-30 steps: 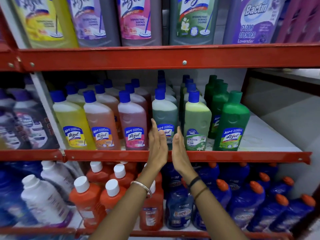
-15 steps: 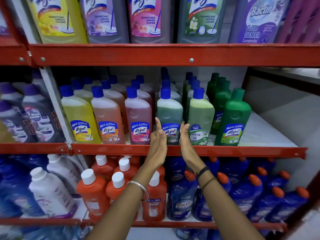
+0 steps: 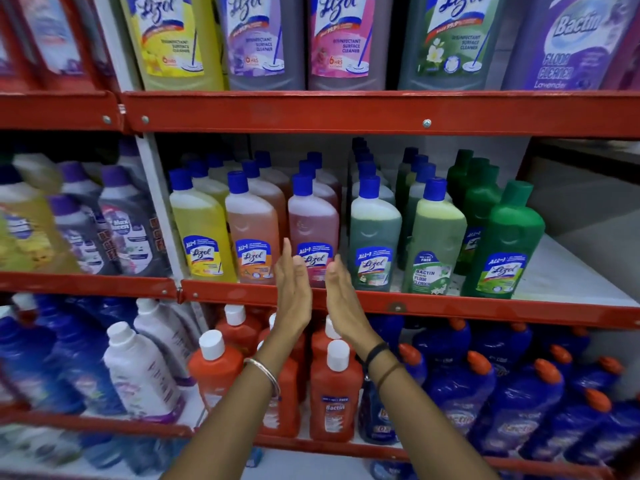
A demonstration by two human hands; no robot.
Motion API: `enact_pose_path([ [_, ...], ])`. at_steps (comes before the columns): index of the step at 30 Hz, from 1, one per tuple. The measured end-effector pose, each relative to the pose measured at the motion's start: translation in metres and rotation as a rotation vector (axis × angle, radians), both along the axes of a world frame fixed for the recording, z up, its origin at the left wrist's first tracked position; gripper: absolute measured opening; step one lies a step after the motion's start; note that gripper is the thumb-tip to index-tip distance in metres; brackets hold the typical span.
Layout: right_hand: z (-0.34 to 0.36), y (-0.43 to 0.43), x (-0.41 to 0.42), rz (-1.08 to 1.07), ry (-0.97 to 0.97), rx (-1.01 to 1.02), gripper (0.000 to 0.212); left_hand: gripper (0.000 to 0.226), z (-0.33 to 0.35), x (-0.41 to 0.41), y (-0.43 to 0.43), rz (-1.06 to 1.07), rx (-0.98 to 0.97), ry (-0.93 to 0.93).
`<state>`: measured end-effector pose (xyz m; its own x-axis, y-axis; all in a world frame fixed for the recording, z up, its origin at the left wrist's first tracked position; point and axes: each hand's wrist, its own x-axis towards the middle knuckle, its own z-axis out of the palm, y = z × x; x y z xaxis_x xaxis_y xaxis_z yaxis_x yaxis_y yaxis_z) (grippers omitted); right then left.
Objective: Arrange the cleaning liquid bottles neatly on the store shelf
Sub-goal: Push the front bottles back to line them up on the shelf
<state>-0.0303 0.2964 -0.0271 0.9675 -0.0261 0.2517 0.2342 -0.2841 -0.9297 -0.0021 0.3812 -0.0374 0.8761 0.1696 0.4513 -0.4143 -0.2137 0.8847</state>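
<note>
Rows of blue-capped cleaning bottles stand on the middle red shelf (image 3: 450, 308): yellow (image 3: 201, 233), orange (image 3: 251, 233), pink (image 3: 313, 223), dark green liquid (image 3: 374, 237), pale green (image 3: 436, 237) and a solid green bottle (image 3: 505, 240). My left hand (image 3: 292, 292) and my right hand (image 3: 341, 299) are raised flat, palms facing each other, in front of the pink bottle's lower part. The hands are a bottle's width apart and hold nothing. They hide part of the pink bottle's label.
Large bottles fill the top shelf (image 3: 346, 112). Below are orange bottles (image 3: 332, 393) with white caps, white bottles (image 3: 142, 372) and blue bottles (image 3: 460, 386) with orange caps. Bare white shelf surface (image 3: 568, 268) lies right of the solid green bottle. A white upright (image 3: 159, 206) divides the left bay.
Both hands have shifted left along the shelf front, from in front of the dark green liquid bottle to in front of the pink one. They stay flat and apart.
</note>
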Motion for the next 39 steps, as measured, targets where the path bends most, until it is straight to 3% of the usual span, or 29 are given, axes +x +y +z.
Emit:
enact_pose_path([
  [7, 0.000, 0.010, 0.003, -0.155, 0.038, 0.084, 0.102, 0.092, -0.010, 0.010, 0.022, -0.210, 0.159, 0.098],
  [10, 0.021, 0.030, -0.018, -0.239, -0.095, 0.130, 0.100, 0.082, -0.003, -0.002, 0.030, -0.106, 0.123, 0.003],
  [12, 0.031, 0.048, -0.024, -0.085, -0.050, 0.188, 0.070, 0.075, 0.003, -0.005, 0.040, 0.117, 0.037, -0.157],
  [14, 0.029, 0.069, -0.026, 0.022, -0.035, 0.198, 0.046, 0.068, 0.009, 0.001, 0.059, 0.250, -0.035, -0.185],
  [19, 0.004, 0.100, 0.019, -0.014, 0.066, 0.024, 0.063, 0.062, 0.003, 0.023, 0.093, 0.107, 0.024, 0.079],
  [22, -0.002, 0.109, 0.027, -0.067, -0.015, 0.009, 0.065, 0.065, -0.003, 0.027, 0.100, 0.110, 0.053, 0.056],
  [27, -0.013, 0.114, 0.030, -0.120, -0.073, 0.105, 0.061, 0.051, -0.002, 0.027, 0.107, 0.077, 0.111, 0.049],
  [29, -0.013, 0.127, 0.023, -0.246, -0.258, 0.113, 0.059, 0.047, 0.001, 0.024, 0.119, 0.178, 0.076, -0.065],
  [31, -0.012, 0.143, 0.019, -0.207, -0.352, 0.098, 0.058, 0.051, 0.005, 0.025, 0.132, 0.328, -0.005, -0.149],
  [35, -0.007, 0.167, 0.026, 0.046, -0.120, -0.009, 0.061, 0.061, 0.008, 0.039, 0.155, 0.400, -0.042, -0.062],
  [39, -0.005, 0.186, 0.036, 0.093, 0.029, 0.005, 0.066, 0.052, -0.004, 0.052, 0.179, 0.330, -0.054, 0.005],
])
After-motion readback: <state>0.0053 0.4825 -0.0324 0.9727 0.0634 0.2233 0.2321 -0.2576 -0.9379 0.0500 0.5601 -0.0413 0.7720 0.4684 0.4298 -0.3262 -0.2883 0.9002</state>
